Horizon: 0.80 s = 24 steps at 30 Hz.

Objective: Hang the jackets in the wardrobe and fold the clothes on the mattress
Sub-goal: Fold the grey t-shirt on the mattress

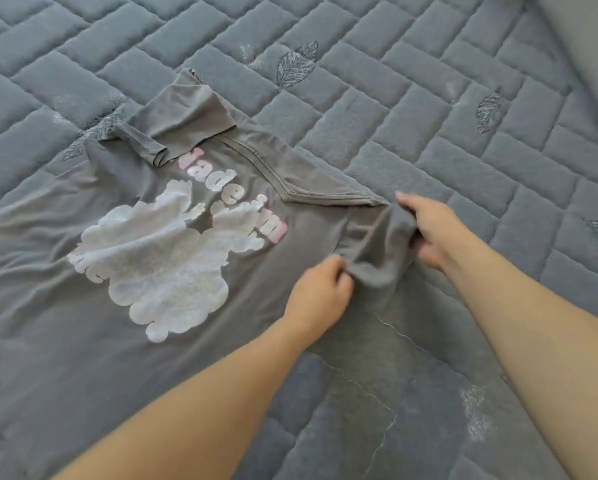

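both hands (370, 251) pinch t-shirt (82, 323) sleeve; fingertips hidden.

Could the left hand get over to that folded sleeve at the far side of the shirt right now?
Probably not at once: the left hand is pinching the near sleeve with the right hand. Nothing lies between it and the far sleeve.

The T-shirt (82, 306) is soft, matt grey cloth, creased, with a stitched ribbed collar (273, 174). Its print (159, 258), at 9 o'clock from centre, looks thick, chalky and faintly crackled. The mattress (429, 81) is matt grey quilted fabric, slightly fuzzy, with embroidered leaves (294, 65) at 12 o'clock.
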Each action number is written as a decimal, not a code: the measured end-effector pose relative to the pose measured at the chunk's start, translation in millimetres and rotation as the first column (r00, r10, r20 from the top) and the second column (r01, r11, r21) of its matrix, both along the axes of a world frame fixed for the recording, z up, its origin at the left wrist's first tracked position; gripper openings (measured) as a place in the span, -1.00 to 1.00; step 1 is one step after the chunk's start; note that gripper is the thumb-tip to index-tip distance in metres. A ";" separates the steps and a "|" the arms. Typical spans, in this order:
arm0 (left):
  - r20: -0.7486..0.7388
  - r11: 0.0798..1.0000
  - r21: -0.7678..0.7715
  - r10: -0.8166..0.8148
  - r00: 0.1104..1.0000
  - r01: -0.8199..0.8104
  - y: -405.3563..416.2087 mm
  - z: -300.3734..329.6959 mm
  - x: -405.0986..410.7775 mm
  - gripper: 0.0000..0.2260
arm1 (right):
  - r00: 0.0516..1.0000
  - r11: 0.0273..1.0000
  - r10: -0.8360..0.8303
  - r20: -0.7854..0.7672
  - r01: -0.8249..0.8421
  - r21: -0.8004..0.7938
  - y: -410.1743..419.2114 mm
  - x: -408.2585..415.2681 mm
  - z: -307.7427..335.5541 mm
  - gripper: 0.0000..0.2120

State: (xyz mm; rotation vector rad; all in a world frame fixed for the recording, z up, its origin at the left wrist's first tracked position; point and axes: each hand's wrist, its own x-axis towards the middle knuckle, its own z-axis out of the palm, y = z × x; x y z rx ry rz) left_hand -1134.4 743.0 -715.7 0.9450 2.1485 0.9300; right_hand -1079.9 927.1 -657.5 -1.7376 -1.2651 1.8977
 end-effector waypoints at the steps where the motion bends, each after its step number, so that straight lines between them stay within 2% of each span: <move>1: 0.277 0.968 0.012 0.238 0.931 -0.251 3.1 8.0 -14.0 -0.89 | 0.991 1.000 -0.023 -0.131 0.022 -0.008 -0.1 -15.3 6.7 -0.82; 2: 0.426 0.899 -0.011 0.400 0.812 -0.438 2.3 12.7 -30.1 -0.87 | 0.977 1.000 -0.022 -0.211 0.026 0.012 -3.2 -31.5 12.0 -0.78; 3: 0.460 0.852 -0.043 0.481 0.746 -0.522 -2.0 15.9 -46.7 -0.88 | 0.979 0.996 0.026 -0.202 -0.009 0.083 -7.3 -46.1 12.7 -0.76; 4: 0.398 0.842 -0.086 0.519 0.757 -0.532 -8.9 17.6 -62.6 -0.89 | 0.988 0.973 0.124 -0.093 -0.103 0.205 -12.8 -60.0 9.3 -0.76; 5: 0.270 0.848 -0.137 0.529 0.804 -0.512 -16.8 16.3 -77.5 -0.82 | 0.961 0.902 0.237 0.139 -0.271 0.335 -18.1 -70.7 -0.9 -0.73; 6: 0.070 0.848 -0.194 0.513 0.856 -0.493 -25.6 12.1 -91.0 -0.69 | 0.858 0.787 0.289 0.425 -0.465 0.405 -25.0 -77.4 -14.3 -0.62; 7: -0.128 0.848 -0.215 0.468 0.874 -0.485 -32.9 6.4 -104.4 -0.57 | 0.723 0.664 0.284 0.630 -0.622 0.414 -34.6 -83.2 -27.5 -0.51; 9: -0.355 0.881 -0.235 0.316 0.880 -0.411 -41.8 -9.0 -123.6 -0.46 | 0.565 0.459 0.255 0.784 -0.785 0.416 -56.4 -93.4 -54.0 -0.36; 11: -0.447 0.894 -0.352 0.100 0.889 -0.278 -49.4 -30.4 -129.9 -0.42 | 0.442 0.316 0.240 0.864 -0.877 0.361 -73.9 -98.8 -84.8 -0.33; 13: -0.550 0.869 -0.423 -0.023 0.835 -0.255 -58.3 -55.3 -130.1 -0.37 | 0.420 0.283 0.167 0.892 -0.887 0.364 -82.7 -98.9 -111.7 -0.33; 16: -0.610 0.853 -0.434 -0.043 0.791 -0.289 -56.3 -76.6 -131.5 -0.31 | 0.450 0.275 0.069 0.890 -0.866 0.417 -82.6 -98.1 -136.1 -0.33; 24: -0.598 0.843 -0.460 -0.063 0.799 -0.277 -58.7 -81.7 -133.1 -0.28 | 0.472 0.232 0.042 0.881 -0.862 0.451 -83.0 -98.7 -143.2 -0.35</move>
